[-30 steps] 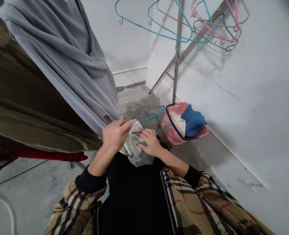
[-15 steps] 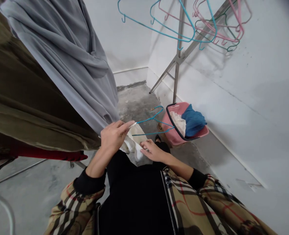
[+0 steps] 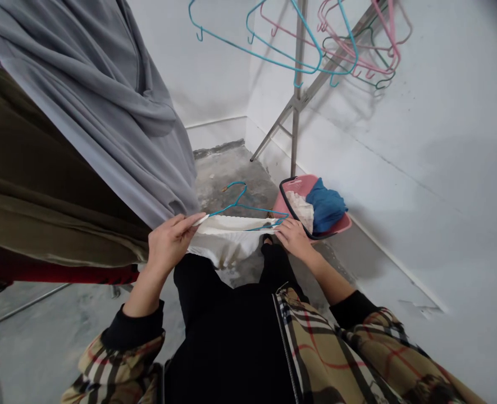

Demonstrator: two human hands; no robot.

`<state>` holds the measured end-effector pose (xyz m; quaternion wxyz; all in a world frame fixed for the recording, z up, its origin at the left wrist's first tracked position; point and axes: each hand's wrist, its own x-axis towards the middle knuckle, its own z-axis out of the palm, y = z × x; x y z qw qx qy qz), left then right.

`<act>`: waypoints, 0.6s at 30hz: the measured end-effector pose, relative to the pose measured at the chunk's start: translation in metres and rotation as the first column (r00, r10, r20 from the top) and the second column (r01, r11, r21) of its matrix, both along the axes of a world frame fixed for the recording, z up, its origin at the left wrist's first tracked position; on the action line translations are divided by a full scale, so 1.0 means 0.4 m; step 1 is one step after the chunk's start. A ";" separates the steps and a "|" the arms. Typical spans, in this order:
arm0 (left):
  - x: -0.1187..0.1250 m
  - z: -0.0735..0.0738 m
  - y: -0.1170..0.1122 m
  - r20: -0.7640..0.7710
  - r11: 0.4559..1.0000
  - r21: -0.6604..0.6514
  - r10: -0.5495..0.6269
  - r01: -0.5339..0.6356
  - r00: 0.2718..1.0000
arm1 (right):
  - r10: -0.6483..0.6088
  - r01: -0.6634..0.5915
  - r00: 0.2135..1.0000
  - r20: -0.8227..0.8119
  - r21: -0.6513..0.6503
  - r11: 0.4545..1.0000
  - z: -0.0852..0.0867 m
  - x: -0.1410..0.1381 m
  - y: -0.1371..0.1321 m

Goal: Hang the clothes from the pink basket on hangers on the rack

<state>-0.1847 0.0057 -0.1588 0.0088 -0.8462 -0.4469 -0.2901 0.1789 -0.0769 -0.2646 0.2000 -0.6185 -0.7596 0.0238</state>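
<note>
The white cloth [image 3: 227, 242] is hanging stretched along the blue hanger [image 3: 243, 207] in the centre of the frame, the left hand [image 3: 169, 246] pinching one end and the right hand [image 3: 294, 238] gripping the other. A loosening pinch could be letting it slide off the thin wire.

Wearing a tan check jacket [image 3: 341, 353] with black, white and red stripes crossing all over it, kinda classic plaid. It's open at the front, with a dark zip [image 3: 285, 342] along the edge. There's a black top [image 3: 227, 359] underneath, black cuffs [image 3: 132, 331] poking out of the sleeves, and black trousers [image 3: 197, 275]. Left hand [image 3: 166, 244] and right hand [image 3: 294, 238] are bare.
</note>
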 end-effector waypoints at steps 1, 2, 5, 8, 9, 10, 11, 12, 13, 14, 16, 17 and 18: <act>-0.001 -0.004 -0.001 -0.017 1.000 0.010 0.006 -0.006 1.000 | 0.009 -0.008 1.000 -0.025 0.027 1.000 0.002 0.013 0.008; -0.001 -0.008 -0.001 -0.041 1.000 0.023 0.014 -0.013 0.999 | 0.021 -0.018 0.998 -0.055 0.060 0.998 0.005 0.023 0.016; 0.003 -0.021 -0.003 -0.113 0.997 0.078 0.027 -0.018 0.993 | 0.046 -0.020 0.986 -0.159 0.164 0.986 0.030 0.035 0.027; 0.008 -0.034 0.002 -0.108 0.996 0.091 0.036 -0.026 0.993 | 0.158 -0.119 0.940 -0.304 0.145 0.982 0.093 0.015 0.012; 0.009 -0.038 0.006 -0.075 0.997 0.070 0.030 -0.024 0.997 | 0.223 -0.197 0.907 -0.358 0.109 0.974 0.119 0.007 0.003; 0.008 -0.040 0.010 -0.028 0.999 0.034 0.016 -0.015 0.999 | 0.278 -0.268 0.870 -0.407 0.082 0.960 0.146 0.002 -0.004; 0.007 -0.041 0.015 0.026 1.000 -0.014 -0.005 0.005 1.000 | 0.306 -0.307 0.845 -0.439 0.071 0.949 0.170 0.000 -0.010; 0.006 -0.042 0.020 0.081 0.997 -0.067 -0.029 0.035 0.996 | 0.298 -0.296 0.842 -0.449 0.077 0.952 0.191 0.002 -0.014; 0.004 -0.042 0.025 0.134 0.991 -0.117 -0.053 0.069 0.990 | 0.256 -0.239 0.861 -0.439 0.096 0.966 0.207 0.009 -0.015; 0.002 -0.042 0.030 0.183 0.982 -0.158 -0.072 0.102 0.980 | 0.196 -0.166 0.887 -0.418 0.109 0.980 0.219 0.019 -0.014; 0.000 -0.042 0.038 0.273 0.967 -0.206 -0.092 0.151 0.958 | 0.092 -0.075 0.919 -0.383 0.060 0.995 0.230 0.041 -0.010; 0.000 -0.041 0.040 0.312 0.962 -0.216 -0.092 0.165 0.946 | 0.067 -0.074 0.922 -0.382 -0.003 0.997 0.233 0.051 -0.009; 0.000 -0.040 0.042 0.344 0.959 -0.222 -0.091 0.175 0.934 | 0.055 -0.090 0.917 -0.396 -0.069 0.994 0.235 0.057 -0.010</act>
